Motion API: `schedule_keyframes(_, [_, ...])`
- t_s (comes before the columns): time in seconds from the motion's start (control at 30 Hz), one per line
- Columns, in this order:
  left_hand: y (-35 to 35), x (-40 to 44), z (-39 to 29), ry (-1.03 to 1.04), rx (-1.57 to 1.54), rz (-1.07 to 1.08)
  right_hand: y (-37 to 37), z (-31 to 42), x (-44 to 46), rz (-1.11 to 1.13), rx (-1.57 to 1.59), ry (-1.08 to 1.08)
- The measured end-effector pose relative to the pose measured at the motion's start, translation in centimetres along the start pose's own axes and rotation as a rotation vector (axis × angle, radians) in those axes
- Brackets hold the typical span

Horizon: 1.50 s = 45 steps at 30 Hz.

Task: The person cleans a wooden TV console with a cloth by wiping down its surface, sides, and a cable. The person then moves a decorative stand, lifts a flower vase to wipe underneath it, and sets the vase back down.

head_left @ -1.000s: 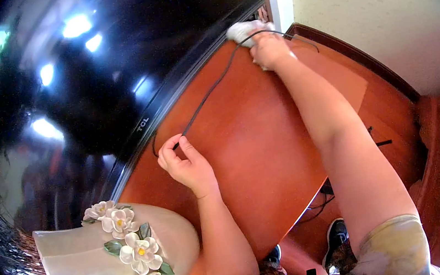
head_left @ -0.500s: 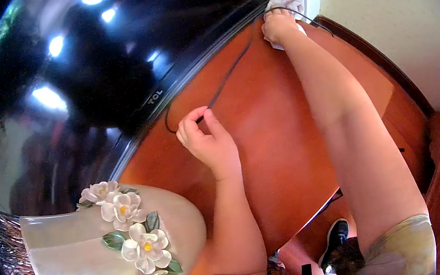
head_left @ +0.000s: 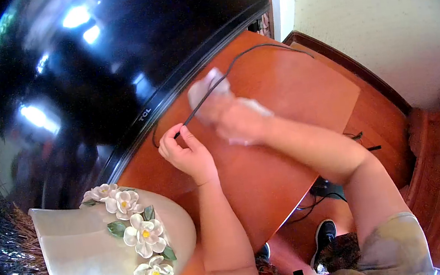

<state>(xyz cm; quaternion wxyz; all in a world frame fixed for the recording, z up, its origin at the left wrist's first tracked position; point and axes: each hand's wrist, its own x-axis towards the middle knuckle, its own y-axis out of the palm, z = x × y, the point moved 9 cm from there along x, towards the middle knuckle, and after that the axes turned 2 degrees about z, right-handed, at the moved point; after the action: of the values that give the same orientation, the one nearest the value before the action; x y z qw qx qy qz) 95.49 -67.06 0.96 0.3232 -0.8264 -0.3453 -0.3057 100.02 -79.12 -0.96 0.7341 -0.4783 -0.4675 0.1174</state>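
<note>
My left hand point(head_left: 186, 152) pinches a thin black cable point(head_left: 201, 103) between thumb and fingers, holding it up off the reddish-brown wooden top point(head_left: 269, 170). From there the cable runs to the far right corner. My right hand point(head_left: 240, 122), blurred by motion, presses a white cloth point(head_left: 208, 88) on the wood, just right of my left hand and beneath the cable. Beyond both hands stands a large black television point(head_left: 126, 61), its lower edge along the back of the top.
At the lower left is a pale vase point(head_left: 82, 250) with raised white flowers, beside dark dry twigs point(head_left: 22, 241). A pale wall point(head_left: 373, 34) rises at the right. More black cables point(head_left: 317, 202) hang below the front edge, near my shoes point(head_left: 324, 235).
My right hand and the cloth have moved from the far right corner leftward and closer to my left hand. My left hand still holds the cable. The camera view has shifted a little.
</note>
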Motion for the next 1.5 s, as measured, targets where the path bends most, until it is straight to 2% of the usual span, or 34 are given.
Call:
schedule_keyframes(0.07, [-0.1, 0.1, 0.2, -0.006, -0.02, 0.008, 0.2, 3.9, -0.6, 0.06, 0.233, -0.01])
schedule_keyframes(0.13, [-0.2, 0.2, 0.6, 0.004, -0.038, 0.001, -0.9, 5.3, -0.6, 0.027, 0.277, -0.139])
schedule_keyframes(0.17, [-0.4, 0.1, 0.5, 0.027, -0.032, -0.008, -0.9, 4.5, -0.9, 0.034, 0.275, -0.122])
schedule_keyframes(0.33, [-0.4, 0.1, 0.6, 0.021, -0.022, 0.01, -2.2, -5.7, -1.0, -0.051, 0.08, 0.148])
schedule_keyframes(0.4, [-0.1, 0.0, 0.1, 0.034, 0.006, 0.028, -2.0, -9.8, -1.5, -0.089, 0.11, 0.218])
schedule_keyframes(0.47, [0.1, -0.1, 0.2, 0.036, 0.014, 0.04, -2.1, -13.1, -2.0, -0.077, -0.077, 0.366])
schedule_keyframes(0.67, [1.3, -0.2, 0.2, 0.07, 0.033, 0.142, -4.1, -20.1, -4.9, -0.109, -0.185, 0.571])
schedule_keyframes(0.77, [1.9, -0.5, 0.3, 0.069, 0.03, 0.206, -5.7, -19.9, -6.7, -0.053, -0.221, 0.673])
schedule_keyframes(0.93, [2.0, -1.1, 0.7, 0.077, 0.008, 0.222, -10.9, -20.3, -15.1, -0.119, -0.212, 0.833])
schedule_keyframes(1.07, [2.8, -1.8, 0.2, 0.058, 0.019, 0.3, -15.7, -16.1, -20.7, -0.119, -0.247, 0.915])
schedule_keyframes(1.27, [3.4, -1.9, 0.2, 0.074, 0.028, 0.359, -15.7, -14.6, -23.8, -0.216, -0.297, 0.983])
schedule_keyframes(1.5, [3.8, -2.0, 0.5, 0.122, 0.123, 0.368, -13.8, -8.4, -24.5, -0.45, -0.086, 1.149])
